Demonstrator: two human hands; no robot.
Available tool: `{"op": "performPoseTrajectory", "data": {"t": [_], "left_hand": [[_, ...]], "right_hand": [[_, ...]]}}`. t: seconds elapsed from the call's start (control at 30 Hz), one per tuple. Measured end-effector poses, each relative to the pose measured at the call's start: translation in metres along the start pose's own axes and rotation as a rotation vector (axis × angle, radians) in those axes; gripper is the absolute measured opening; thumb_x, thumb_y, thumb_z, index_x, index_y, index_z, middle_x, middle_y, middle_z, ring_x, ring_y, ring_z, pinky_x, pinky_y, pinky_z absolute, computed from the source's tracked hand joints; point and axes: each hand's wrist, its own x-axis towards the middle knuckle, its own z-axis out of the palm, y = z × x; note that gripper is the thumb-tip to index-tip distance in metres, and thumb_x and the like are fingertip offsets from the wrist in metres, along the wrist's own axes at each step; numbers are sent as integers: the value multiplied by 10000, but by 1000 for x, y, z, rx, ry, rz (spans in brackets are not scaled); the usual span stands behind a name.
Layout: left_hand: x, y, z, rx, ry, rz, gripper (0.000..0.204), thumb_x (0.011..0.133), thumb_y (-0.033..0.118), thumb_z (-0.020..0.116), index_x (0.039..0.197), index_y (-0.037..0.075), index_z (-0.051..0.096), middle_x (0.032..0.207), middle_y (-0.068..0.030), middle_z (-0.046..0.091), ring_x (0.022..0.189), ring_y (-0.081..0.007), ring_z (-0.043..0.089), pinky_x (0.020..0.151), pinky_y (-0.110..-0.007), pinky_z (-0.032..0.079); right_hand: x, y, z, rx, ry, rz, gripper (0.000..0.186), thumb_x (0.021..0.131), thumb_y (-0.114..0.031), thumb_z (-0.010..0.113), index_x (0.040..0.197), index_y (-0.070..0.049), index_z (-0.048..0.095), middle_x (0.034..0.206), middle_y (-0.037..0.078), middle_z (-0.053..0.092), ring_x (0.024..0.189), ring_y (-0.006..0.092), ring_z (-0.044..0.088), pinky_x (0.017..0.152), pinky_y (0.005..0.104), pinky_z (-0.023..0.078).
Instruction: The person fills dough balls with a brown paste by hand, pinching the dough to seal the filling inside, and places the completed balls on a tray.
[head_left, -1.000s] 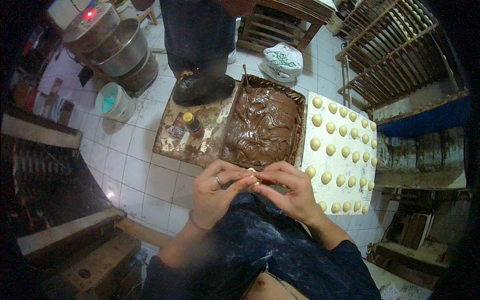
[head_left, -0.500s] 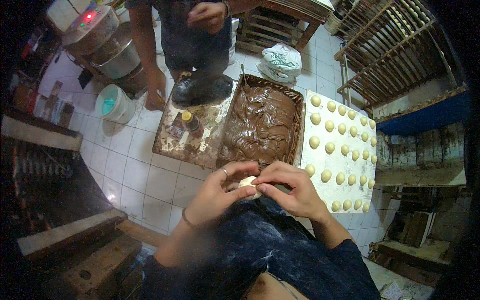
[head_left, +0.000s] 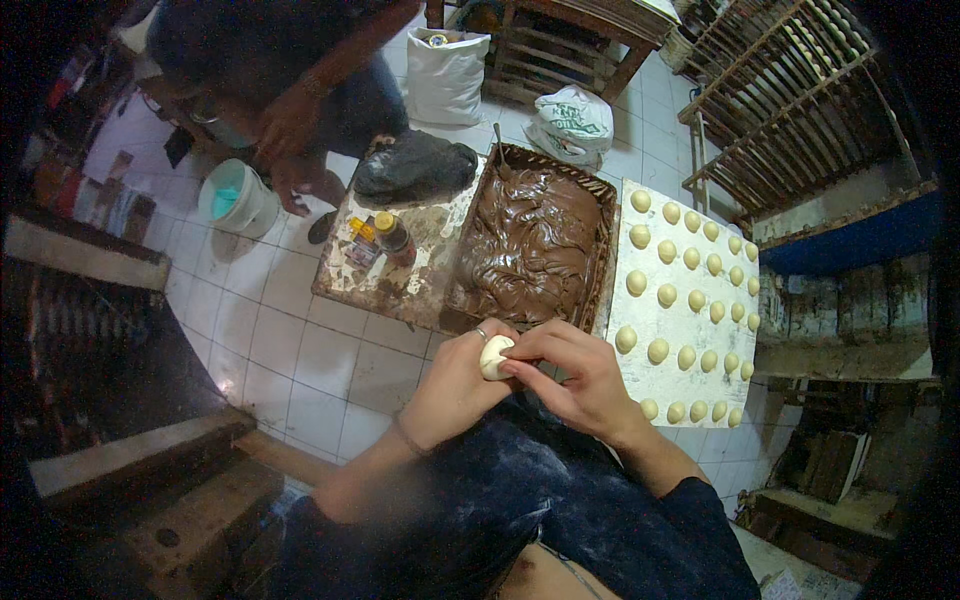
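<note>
A small pale dough ball point(head_left: 494, 358) sits between my two hands, just in front of my lap. My left hand point(head_left: 462, 380) is curled around it, with a ring on one finger. With thumb and fingertips, my right hand point(head_left: 570, 378) pinches the ball's right side. Directly beyond the hands lies a rectangular tray point(head_left: 607, 255) with a woven-looking rim, filled with glossy brown chocolate-like paste point(head_left: 535, 240). A handle of some utensil sticks up at its far left corner. To the right, a white floured board point(head_left: 650, 325) carries several rows of round dough balls point(head_left: 687, 357).
Left of the tray, a worn low table point(head_left: 345, 285) bears a yellow-capped bottle point(head_left: 394, 240), a small yellow item point(head_left: 362, 230) and a black bundle point(head_left: 415, 170). A co-worker point(head_left: 290, 90) bends near a white bucket point(head_left: 238, 200). Slatted racks point(head_left: 790, 110) stand at right.
The co-worker has moved left and bent down, exposing a white sack. A small yellow item now lies by the bottle. My left hand has closed further around the dough ball.
</note>
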Motion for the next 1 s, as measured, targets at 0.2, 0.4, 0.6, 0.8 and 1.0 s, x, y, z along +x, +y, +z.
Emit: {"op": "performPoseTrajectory", "data": {"t": [0.2, 0.4, 0.6, 0.8, 1.0], "left_hand": [[-4, -3, 8, 0, 168, 101, 341, 769, 11, 723, 1082, 25, 588, 1000, -178, 677, 951, -346, 681, 818, -385, 521], [-1, -5, 12, 31, 190, 94, 345, 781, -15, 703, 1103, 22, 586, 1016, -172, 672, 968, -337, 677, 829, -375, 523], [-1, 2, 17, -139, 334, 126, 497, 774, -48, 674, 1251, 37, 567, 1035, -189, 668, 981, -349, 676, 854, -378, 526], [4, -17, 9, -38, 131, 153, 619, 751, -21, 707, 1331, 54, 503, 1081, -201, 669, 1034, -367, 673, 879, -385, 529], [4, -6, 16, 13, 201, 101, 512, 744, 2, 727, 1225, 28, 555, 1082, -188, 674, 1021, -314, 688, 873, -370, 531]], "right_hand": [[0, 9, 2, 90, 73, 57, 155, 856, -49, 729, 1010, -35, 734, 977, 117, 691, 876, 254, 689, 785, 335, 548], [0, 8, 8, 36, 95, 57, 216, 821, -121, 802, 1008, -37, 734, 970, 120, 676, 918, 236, 682, 782, 330, 551], [4, 5, 12, 30, 187, 26, 228, 837, -120, 787, 1040, -29, 736, 982, 124, 687, 919, 248, 671, 791, 331, 549], [0, 12, 11, 56, 125, 7, 212, 856, -58, 742, 1066, -26, 732, 996, 124, 692, 926, 252, 672, 789, 339, 550], [-2, 20, 10, -5, 32, 6, 251, 863, -47, 731, 1113, -28, 714, 1079, 129, 674, 995, 259, 672, 826, 341, 553]]}}
